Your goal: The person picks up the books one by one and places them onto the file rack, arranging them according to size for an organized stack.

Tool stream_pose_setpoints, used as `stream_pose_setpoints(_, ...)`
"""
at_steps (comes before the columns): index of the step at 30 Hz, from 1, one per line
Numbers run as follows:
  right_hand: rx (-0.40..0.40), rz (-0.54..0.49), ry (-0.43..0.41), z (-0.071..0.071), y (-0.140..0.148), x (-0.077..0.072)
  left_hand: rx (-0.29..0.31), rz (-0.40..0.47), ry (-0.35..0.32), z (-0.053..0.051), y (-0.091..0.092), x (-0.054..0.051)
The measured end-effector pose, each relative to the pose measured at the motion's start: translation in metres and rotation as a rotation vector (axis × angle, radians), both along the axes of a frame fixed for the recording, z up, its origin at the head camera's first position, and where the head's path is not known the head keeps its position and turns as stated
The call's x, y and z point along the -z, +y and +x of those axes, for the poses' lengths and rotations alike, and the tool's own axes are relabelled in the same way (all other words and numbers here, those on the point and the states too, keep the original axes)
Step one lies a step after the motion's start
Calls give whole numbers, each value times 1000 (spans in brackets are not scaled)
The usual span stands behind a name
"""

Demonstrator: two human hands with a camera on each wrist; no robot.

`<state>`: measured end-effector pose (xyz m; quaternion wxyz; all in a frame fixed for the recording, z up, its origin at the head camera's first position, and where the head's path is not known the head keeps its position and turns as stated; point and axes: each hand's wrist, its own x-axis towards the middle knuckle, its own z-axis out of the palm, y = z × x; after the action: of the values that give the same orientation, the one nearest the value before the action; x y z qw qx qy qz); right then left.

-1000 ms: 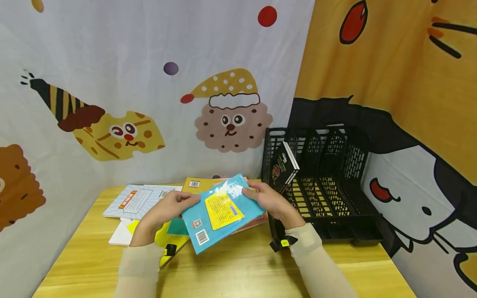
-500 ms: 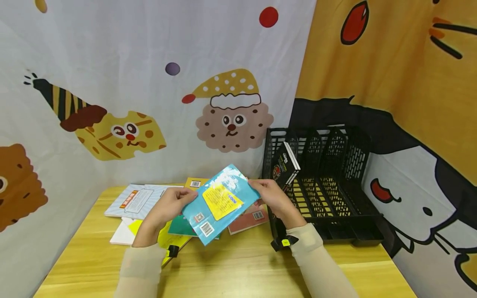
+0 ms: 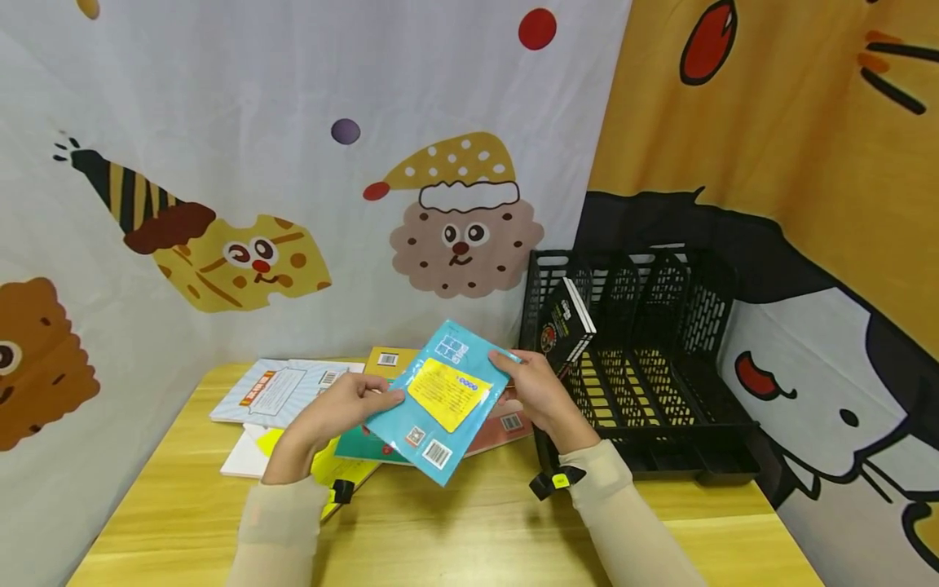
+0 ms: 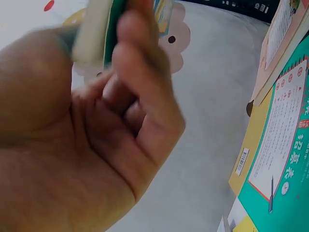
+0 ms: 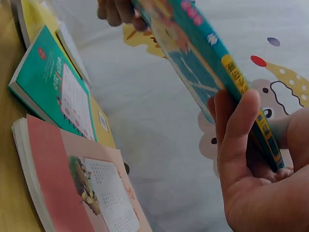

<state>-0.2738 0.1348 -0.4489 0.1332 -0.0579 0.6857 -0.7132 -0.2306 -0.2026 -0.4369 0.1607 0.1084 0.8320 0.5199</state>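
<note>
A thin blue book (image 3: 458,355) with a yellow text panel and a barcode is held tilted above the table. My left hand (image 3: 341,412) pinches its left edge between thumb and fingers. At the upper right corner my right hand (image 3: 539,391) grips it, thumb on the facing cover. In the right wrist view the book's spine (image 5: 236,79) shows, with the right hand's fingers (image 5: 234,121) around it. The left wrist view catches only a blurred corner of the book in the left hand (image 4: 120,106).
Beneath and behind lie a green book (image 5: 50,82), a pink book (image 5: 72,169), a yellow book (image 3: 385,363) and a pale blue book (image 3: 279,391). A black file rack (image 3: 645,416) stands at right, black books (image 3: 565,326) leaning in its left compartment. A patterned curtain (image 3: 279,81) hangs behind.
The blue book has turned in my hands, its barcode end swinging right and its top edge tipping left. Both hands keep hold of it, the right gripping nearer the upper right corner.
</note>
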Motion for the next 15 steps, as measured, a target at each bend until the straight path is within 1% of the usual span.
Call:
stream_pose_setpoints(2,-29,11,6,0,2,-1,64,0,-8,1,2,0)
stream_pose_setpoints(4,-80,23,0,0,3,-2,120,2,-10,2,4,1)
stream_pose_setpoints(5,-110,33,1,0,3,-2,140,11,-15,1,6,1)
stream_pose_setpoints(7,-161,43,1,1,2,-2,154,34,-21,1,9,2)
stream_pose_setpoints(9,-180,45,-3,1,0,-2,143,73,-25,0,13,3)
stream_pose_setpoints(11,-169,38,-9,1,-2,-1,112,109,-17,-1,16,4)
stream_pose_setpoints(13,-141,21,-23,0,-2,0,76,116,23,-1,18,4)
stream_pose_setpoints(15,-123,6,-37,0,-2,0,39,106,65,0,20,4)
